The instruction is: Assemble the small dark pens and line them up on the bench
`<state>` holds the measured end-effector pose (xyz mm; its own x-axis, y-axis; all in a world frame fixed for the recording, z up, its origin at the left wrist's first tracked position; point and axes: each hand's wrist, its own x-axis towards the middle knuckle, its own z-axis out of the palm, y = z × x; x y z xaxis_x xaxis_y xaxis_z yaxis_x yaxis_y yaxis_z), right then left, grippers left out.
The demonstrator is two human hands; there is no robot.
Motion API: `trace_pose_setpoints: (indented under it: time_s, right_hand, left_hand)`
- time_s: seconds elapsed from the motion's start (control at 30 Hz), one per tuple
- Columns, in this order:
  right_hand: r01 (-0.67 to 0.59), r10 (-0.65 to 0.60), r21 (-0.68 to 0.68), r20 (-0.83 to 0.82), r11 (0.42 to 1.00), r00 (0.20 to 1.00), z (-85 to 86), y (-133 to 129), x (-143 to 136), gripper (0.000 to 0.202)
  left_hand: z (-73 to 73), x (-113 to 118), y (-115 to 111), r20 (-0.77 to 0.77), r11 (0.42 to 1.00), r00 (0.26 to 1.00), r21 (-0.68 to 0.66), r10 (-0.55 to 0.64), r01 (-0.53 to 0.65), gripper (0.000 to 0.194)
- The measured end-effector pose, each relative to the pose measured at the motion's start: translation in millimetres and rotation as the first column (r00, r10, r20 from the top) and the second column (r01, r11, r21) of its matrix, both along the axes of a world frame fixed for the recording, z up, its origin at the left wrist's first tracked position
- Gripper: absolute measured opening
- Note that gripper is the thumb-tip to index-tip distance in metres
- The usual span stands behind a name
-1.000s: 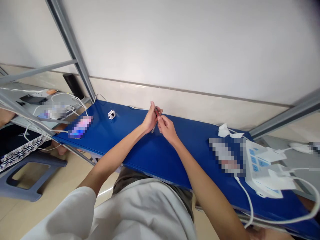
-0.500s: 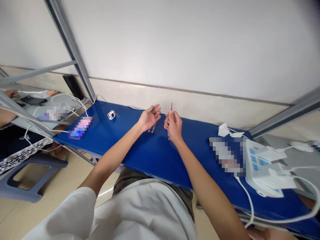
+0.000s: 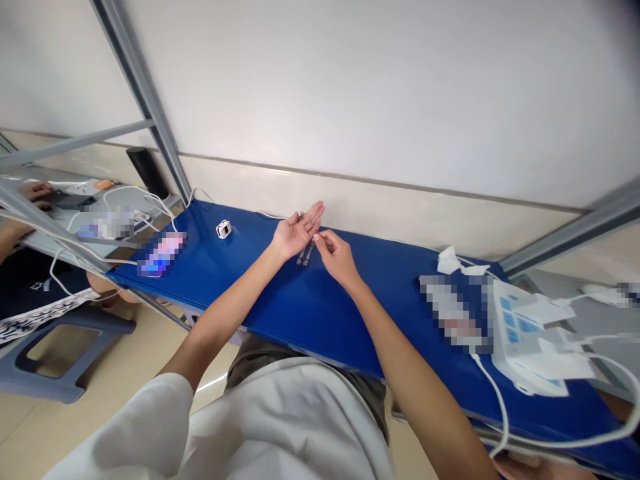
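Observation:
My left hand (image 3: 294,235) is turned palm up over the blue desk, its fingers stretched out. Slim dark pens (image 3: 303,257) show their lower ends beneath that palm; whether they lie on the desk or rest against the hand I cannot tell. Something small and dark appears by the left thumb. Right beside the left fingers, my right hand (image 3: 336,252) is closed in a pinch on a slim pen with a red part (image 3: 316,234); most of this pen is hidden.
Left on the blue desk (image 3: 270,300) are a small white device (image 3: 223,229) and a blurred phone (image 3: 163,255). At right stand a white power strip (image 3: 520,333) with cables, crumpled tissue (image 3: 449,261) and another blurred phone (image 3: 453,310). A person's hand (image 3: 36,191) shows far left.
My right hand has moved left with its pen, up to the fingers of my left hand. The left fingers have straightened from a loose curl.

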<state>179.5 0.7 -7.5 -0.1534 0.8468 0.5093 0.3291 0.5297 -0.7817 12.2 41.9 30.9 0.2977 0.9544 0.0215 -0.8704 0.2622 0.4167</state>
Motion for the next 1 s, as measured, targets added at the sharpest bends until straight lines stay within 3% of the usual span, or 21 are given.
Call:
trace_pose_setpoints:
  time_s: [0.17,0.4,1.0]
  right_hand:
    - [0.011,-0.012,0.033,0.041,0.999,0.999,-1.6,1.5,1.2,0.051]
    - [0.028,-0.033,0.058,0.096,0.998,0.995,-7.8,5.4,2.8,0.048]
    - [0.053,-0.056,0.046,0.081,0.998,0.995,-9.2,8.8,3.1,0.048]
  left_hand:
    - [4.6,1.1,-5.0,-0.012,1.0,1.0,0.013,0.005,-0.005,0.026]
    - [0.0,4.1,-0.6,-0.018,0.999,0.999,0.017,-0.049,0.049,0.032]
    - [-3.6,3.2,-0.4,-0.069,0.998,0.997,0.057,0.041,-0.037,0.017]
